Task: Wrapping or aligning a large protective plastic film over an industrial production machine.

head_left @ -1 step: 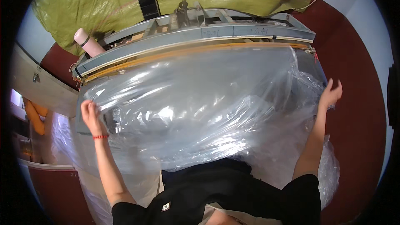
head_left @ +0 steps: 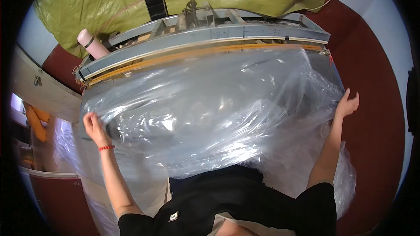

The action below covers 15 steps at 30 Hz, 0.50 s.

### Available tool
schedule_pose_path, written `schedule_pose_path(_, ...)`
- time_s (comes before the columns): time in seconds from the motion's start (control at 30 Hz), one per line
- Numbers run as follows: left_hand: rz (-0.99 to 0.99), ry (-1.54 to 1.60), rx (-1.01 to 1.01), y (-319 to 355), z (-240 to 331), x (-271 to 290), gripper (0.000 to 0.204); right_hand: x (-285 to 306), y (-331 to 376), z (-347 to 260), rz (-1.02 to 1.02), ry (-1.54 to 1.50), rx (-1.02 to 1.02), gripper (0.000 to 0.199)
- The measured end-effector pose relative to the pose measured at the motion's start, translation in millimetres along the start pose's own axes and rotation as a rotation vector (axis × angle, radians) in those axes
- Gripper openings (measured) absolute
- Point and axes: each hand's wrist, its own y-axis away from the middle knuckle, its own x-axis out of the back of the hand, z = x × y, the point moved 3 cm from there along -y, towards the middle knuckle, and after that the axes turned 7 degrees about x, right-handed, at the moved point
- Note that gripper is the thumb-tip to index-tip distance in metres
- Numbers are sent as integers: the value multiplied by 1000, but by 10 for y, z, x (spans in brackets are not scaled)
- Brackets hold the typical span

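A large clear plastic sheet (head_left: 210, 113) lies crumpled and spread over a grey metal machine bed (head_left: 210, 35) with an orange strip (head_left: 183, 54) along its far edge. My left hand (head_left: 94, 127), a red band at its wrist, grips the sheet's left edge with curled fingers. My right hand (head_left: 348, 104) rests against the sheet's right edge, fingers apart and palm turned toward the plastic. Both arms are stretched wide across the sheet.
A green woven tarp (head_left: 131, 0) hangs behind the machine. A pink cylinder (head_left: 92, 43) and a black box (head_left: 156, 6) stand at its back left. A wooden case (head_left: 39, 87) and orange items (head_left: 37, 120) sit at left. More clear plastic (head_left: 345, 179) bunches at lower right over the red floor (head_left: 376, 83).
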Motion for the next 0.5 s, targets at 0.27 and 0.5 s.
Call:
schedule_pose_path(0.27, -1153, -556, -584, 2505, 118, -714, 29, -476, 486, 654, -356, -1190, -798, 21)
schedule_pose_path(0.5, -1525, -225, 384, 2199, -328, -455, 9, -109, -186, -1279, -509, -1442, -584, 30)
